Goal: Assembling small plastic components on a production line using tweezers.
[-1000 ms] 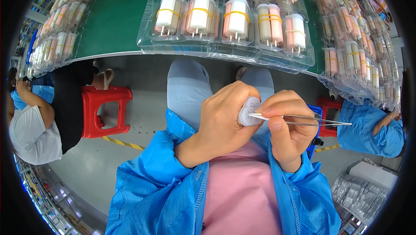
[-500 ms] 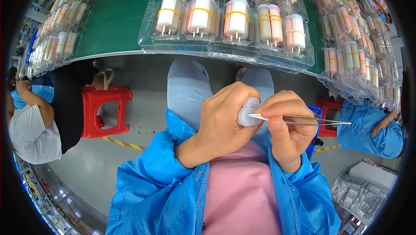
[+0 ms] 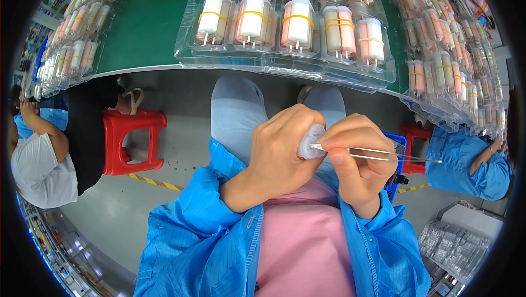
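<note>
My left hand (image 3: 282, 149) is closed around a small whitish plastic part with a rounded end (image 3: 310, 144); most of it is hidden in the fist. In my right hand (image 3: 359, 157), thumb and fingers pinch a pair of metal tweezers (image 3: 402, 158). Their tips touch or nearly touch the end face of the plastic part, and their back end sticks out to the right. Both hands are held above my lap, in front of the table's near edge.
Ahead, a clear plastic tray (image 3: 246, 58) holds banded bundles of white, pink and grey cylinders on the green table (image 3: 142, 28). More stacked trays flank it. Red stools (image 3: 112, 143) stand on the floor; co-workers (image 3: 466, 160) sit at both sides.
My right hand has shifted slightly left, toward the left hand. The tweezers' back end has dipped a little, and the plastic part's end face has turned slightly.
</note>
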{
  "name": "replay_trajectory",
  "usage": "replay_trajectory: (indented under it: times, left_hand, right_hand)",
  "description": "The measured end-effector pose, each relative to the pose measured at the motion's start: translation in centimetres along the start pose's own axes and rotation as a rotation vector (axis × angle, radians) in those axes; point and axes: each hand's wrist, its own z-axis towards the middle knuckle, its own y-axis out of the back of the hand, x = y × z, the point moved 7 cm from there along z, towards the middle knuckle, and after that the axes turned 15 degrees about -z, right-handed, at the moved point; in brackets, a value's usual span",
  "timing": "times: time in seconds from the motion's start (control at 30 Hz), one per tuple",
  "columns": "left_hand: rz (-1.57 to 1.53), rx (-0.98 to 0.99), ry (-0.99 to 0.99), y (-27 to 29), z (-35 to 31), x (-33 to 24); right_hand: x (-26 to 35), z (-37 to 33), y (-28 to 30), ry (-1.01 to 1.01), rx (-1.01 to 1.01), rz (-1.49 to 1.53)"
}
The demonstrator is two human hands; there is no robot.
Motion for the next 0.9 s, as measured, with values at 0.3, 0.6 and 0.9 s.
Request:
replay_trajectory:
  times: [0.3, 0.6, 0.9]
  left_hand:
    - [0.103, 0.045, -0.046, 0.0, -0.1, 0.2]
    - [0.304, 0.058, -0.143, 0.0, -0.2, -0.1]
    - [0.071, -0.039, -0.048, 0.6, 0.0, 0.0]
  right_hand:
    - [0.5, 0.7, -0.2, 0.013, 0.053, -0.099]
    - [1.7, 1.2, -0.3, 0.073, 0.126, -0.26]
    - [-0.6, -0.5, 1.2, -0.123, -0.1, 0.18]
